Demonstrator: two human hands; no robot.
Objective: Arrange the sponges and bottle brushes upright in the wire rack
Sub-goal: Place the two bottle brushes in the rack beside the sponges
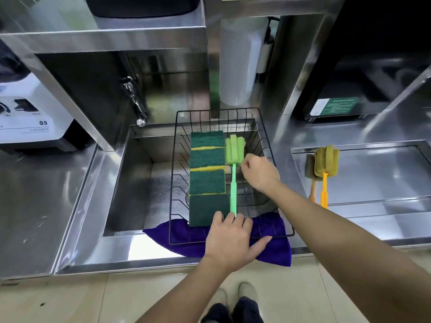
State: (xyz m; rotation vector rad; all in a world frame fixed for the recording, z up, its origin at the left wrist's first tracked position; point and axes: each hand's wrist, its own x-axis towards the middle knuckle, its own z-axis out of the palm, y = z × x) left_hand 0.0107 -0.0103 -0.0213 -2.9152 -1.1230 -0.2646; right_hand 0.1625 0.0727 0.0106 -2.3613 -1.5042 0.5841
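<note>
Head view, counter: a long stainless steel counter [46,206] runs across the room, with a sunken steel sink basin [130,183] at its middle and a shallow steel tray recess [373,173] to the right.
Cloth: a purple microfibre cloth [275,250] lies over the sink's front edge, under the near end of the rack.
Rack: a black wire rack [263,141] sits across the sink, its near rim resting on the cloth.
Sponges: four dark green scouring sponges with yellow backing [207,180] stand on edge in a row along the rack's left half, each leaning against the next.
Green brush: a light green sponge-headed bottle brush with a green plastic handle [234,180] lies tilted just to the right of the sponges, head toward the far end, handle toward the person.
Orange brush: an olive sponge-headed bottle brush with an orange handle [325,169] leans in the right recess, well apart from the rack, mirrored in the steel beside it.
Left hand: left hand [229,241] rests on the rack's near rim, fingers curled around the handle's end, thumb stretched out to the right over the cloth.
Right hand: right hand [260,172] is inside the rack, fingertips bunched together at the base of the green foam head.
</note>
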